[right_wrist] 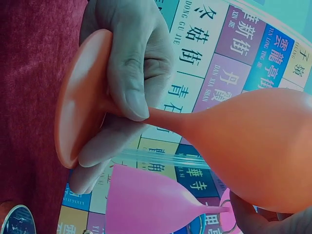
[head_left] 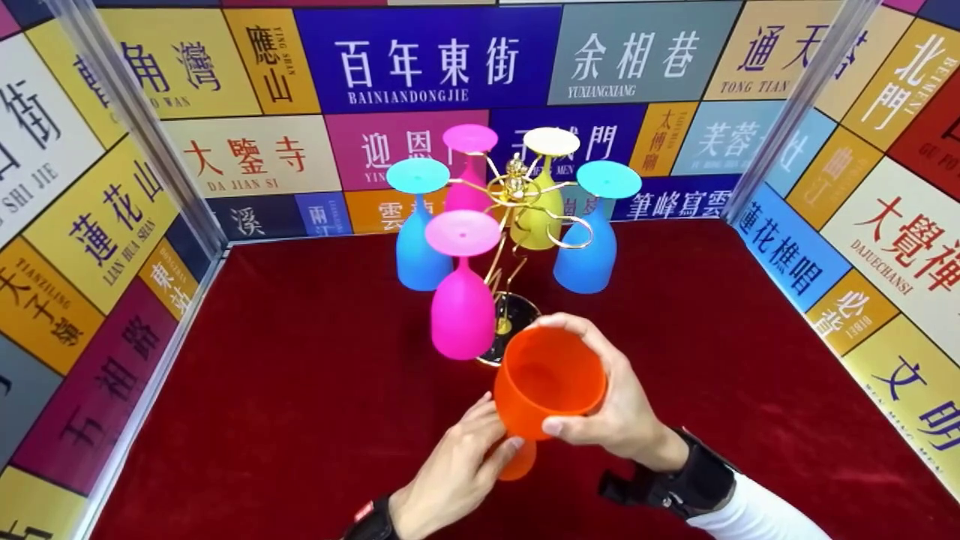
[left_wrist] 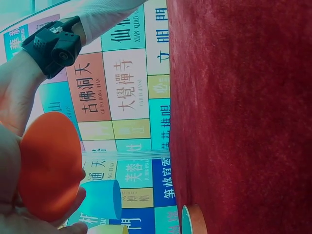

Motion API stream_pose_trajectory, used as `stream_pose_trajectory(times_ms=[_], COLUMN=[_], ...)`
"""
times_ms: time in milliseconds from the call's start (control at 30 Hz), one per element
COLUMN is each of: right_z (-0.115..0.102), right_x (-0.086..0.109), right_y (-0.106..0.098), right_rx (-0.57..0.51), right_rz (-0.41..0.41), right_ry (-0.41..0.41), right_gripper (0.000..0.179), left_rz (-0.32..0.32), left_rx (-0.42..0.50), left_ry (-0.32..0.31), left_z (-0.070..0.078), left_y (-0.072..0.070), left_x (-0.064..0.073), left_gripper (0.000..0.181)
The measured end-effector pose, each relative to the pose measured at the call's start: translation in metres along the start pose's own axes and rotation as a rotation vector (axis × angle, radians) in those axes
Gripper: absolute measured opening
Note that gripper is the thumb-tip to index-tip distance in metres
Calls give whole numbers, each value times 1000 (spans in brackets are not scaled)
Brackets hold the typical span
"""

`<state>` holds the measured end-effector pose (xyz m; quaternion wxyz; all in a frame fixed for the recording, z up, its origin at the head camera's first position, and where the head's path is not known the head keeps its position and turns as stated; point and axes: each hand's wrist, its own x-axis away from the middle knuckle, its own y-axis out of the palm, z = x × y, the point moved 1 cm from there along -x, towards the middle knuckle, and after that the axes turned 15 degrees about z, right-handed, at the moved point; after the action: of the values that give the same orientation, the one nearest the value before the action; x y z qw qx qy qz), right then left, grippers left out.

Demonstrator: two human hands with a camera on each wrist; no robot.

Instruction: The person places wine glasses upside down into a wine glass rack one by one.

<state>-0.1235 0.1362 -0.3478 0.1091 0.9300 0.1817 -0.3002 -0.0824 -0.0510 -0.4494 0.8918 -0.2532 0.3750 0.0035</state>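
An orange goblet (head_left: 517, 409) is held up off the red cloth, its mouth toward the head camera. My left hand (head_left: 459, 461) pinches the stem between thumb and fingers, just above the round foot, as the right wrist view shows on the stem (right_wrist: 165, 121). Around the bowl curls my right hand (head_left: 626, 409), thumb near the rim. In the left wrist view the underside of the foot (left_wrist: 51, 165) faces the camera. Beyond the hands stands a gold wire rack (head_left: 514, 187), with the nearest pink goblet (head_left: 461, 315) hanging upside down close to the orange bowl.
More upturned goblets hang on the rack: a left blue one (head_left: 421, 255), a right blue one (head_left: 589, 259), a yellow one (head_left: 538, 221) and a rear pink one. The rack's round black base (head_left: 519, 306) stands on red cloth (head_left: 300, 405). Sign-covered panels (head_left: 427, 60) enclose the table.
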Motion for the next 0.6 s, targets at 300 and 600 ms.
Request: stream_pose_trajectory(times_ms=[300, 600], right_z=[5, 10], right_x=[3, 4], right_y=[-2, -3], right_rx=[-14, -37], right_rz=[-11, -27], right_ry=[32, 54], right_gripper=[81, 93], left_rz=[-4, -22], left_rx=[-13, -36], left_ry=[23, 37], left_z=[-2, -4], left_y=[-3, -9], left_x=[2, 4], left_gripper=[19, 21])
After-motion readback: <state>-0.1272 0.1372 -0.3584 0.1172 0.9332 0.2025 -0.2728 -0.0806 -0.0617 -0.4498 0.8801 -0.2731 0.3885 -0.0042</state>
